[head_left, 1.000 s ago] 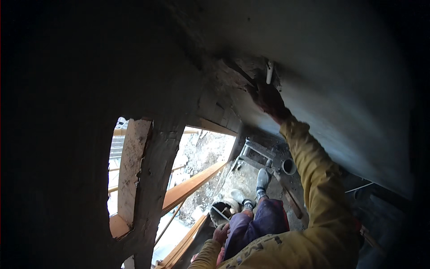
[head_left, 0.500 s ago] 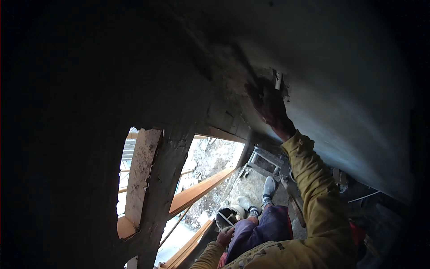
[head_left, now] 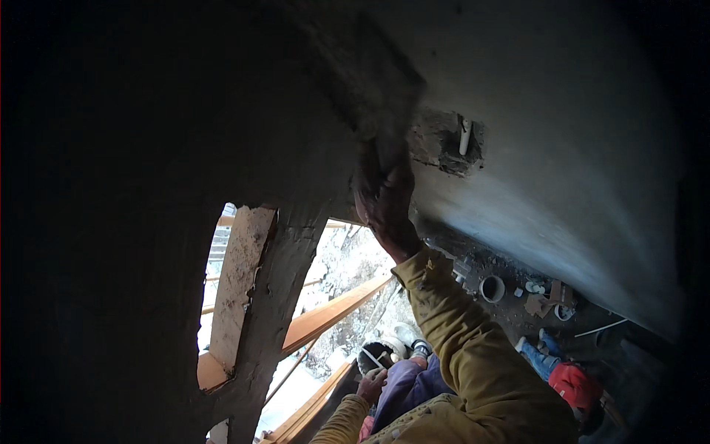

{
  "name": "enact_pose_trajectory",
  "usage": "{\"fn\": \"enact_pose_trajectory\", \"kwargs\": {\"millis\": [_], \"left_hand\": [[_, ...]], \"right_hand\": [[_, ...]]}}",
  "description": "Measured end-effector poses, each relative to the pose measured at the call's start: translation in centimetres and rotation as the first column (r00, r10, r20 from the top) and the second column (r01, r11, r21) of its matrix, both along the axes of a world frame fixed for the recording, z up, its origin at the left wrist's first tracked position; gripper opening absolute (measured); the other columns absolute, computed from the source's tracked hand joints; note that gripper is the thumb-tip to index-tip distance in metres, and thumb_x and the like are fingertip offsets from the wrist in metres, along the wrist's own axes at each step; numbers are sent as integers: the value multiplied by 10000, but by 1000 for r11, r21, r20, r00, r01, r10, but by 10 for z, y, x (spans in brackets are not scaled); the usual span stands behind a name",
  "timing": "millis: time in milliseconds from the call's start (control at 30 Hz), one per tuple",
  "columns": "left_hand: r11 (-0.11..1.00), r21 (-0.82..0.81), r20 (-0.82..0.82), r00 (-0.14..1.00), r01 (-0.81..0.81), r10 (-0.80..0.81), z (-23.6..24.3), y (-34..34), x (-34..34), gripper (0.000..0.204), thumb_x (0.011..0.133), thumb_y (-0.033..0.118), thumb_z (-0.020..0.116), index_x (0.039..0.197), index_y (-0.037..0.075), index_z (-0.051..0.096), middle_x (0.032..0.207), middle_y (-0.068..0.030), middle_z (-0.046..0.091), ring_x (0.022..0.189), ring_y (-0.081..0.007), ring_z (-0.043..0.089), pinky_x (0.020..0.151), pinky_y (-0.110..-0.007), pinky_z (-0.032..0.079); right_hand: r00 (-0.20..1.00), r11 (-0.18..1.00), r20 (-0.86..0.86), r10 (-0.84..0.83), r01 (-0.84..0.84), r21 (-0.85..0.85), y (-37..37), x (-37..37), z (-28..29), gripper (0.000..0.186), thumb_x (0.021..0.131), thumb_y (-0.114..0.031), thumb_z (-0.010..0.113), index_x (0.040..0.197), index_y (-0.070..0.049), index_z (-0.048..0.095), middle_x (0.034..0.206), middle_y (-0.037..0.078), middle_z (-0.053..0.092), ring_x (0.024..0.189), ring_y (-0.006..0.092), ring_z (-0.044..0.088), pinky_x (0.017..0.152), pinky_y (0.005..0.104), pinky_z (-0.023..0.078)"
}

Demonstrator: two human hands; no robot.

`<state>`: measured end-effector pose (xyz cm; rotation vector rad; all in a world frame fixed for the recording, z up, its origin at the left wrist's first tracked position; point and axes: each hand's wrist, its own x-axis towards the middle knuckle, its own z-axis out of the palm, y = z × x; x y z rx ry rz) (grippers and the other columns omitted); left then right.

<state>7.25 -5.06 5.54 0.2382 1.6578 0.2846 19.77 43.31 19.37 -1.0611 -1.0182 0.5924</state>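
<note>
My right hand [head_left: 386, 196] is raised against the grey wall corner, closed on a plastering trowel [head_left: 388, 78] with a dark flat blade. The blade is blurred and lies up along the corner between the dark wall [head_left: 133, 148] and the paler wall [head_left: 562, 126]. Beside it on the paler wall is a rough recess with a short white pipe [head_left: 465, 138]. Low by my thigh, my left hand [head_left: 372, 386] has curled fingers; what they hold, if anything, is hidden. Just beyond it stands a dark bucket [head_left: 367, 360] with a pale stick across it.
Two openings in the left wall show daylight, a pale wooden frame [head_left: 238, 288] and an orange-brown plank [head_left: 333, 314]. Far below on the right are a round bucket [head_left: 492, 288], cardboard pieces [head_left: 538, 305] and another person in a red top [head_left: 575, 385].
My right hand has moved left with the trowel, away from the recess, uncovering it and the white pipe. My right forearm now covers the ladder-like frame. The person in red has come into view.
</note>
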Motion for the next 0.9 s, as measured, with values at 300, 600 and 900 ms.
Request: {"fn": "enact_pose_trajectory", "kwargs": {"millis": [300,600,900], "left_hand": [[997,-75,-10,1000,-12,11,-12,-51,-19,501,923,408,613,1231,13,611,1049,-87,664,828,-141,631,718,-266,506],[996,55,-29,997,72,-70,-30,-72,-40,440,941,327,612,1186,-38,601,1009,-118,670,825,-153,640,737,-266,516],[990,-121,82,994,-68,79,-33,-79,-57,374,957,325,596,1242,87,550,1037,-23,639,813,-107,589,620,-278,453]], "right_hand": [[997,986,65,43,-32,-163,-4,-17,10,252,939,-189,600,1070,26,587,886,220,633,768,395,611,677,451,465],[943,951,311,117,-16,-310,8,-24,27,241,939,-234,604,1042,-19,574,899,230,617,830,409,618,694,465,467],[995,969,-37,91,-97,-226,-3,-27,40,246,940,-233,573,1080,-31,580,923,231,622,844,400,617,677,450,470]]}}
